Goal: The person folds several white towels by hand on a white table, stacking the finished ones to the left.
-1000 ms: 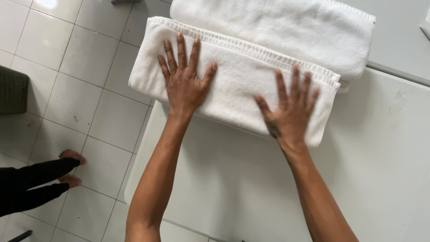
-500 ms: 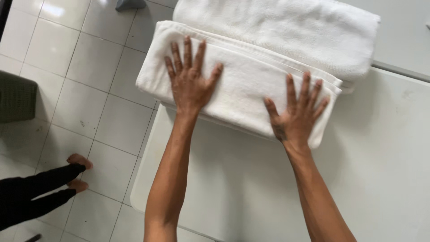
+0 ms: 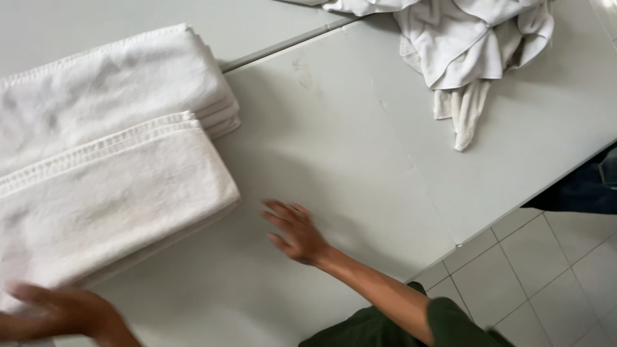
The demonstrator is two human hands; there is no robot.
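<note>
Two folded white towels lie at the table's [image 3: 360,160] left edge. The nearer folded towel [image 3: 109,193] has its stitched hem facing up, and the second folded towel [image 3: 109,83] lies just behind it, touching, so the folds stay square. Left hand [image 3: 61,315], blurred, sits at the near left corner of the nearer towel with its fingers loosely open, gripping nothing. Right hand [image 3: 295,231] hovers over bare table just right of that towel, fingers spread, empty. A heap of unfolded white cloths [image 3: 469,45] lies at the far right edge, well apart from the towels.
</note>
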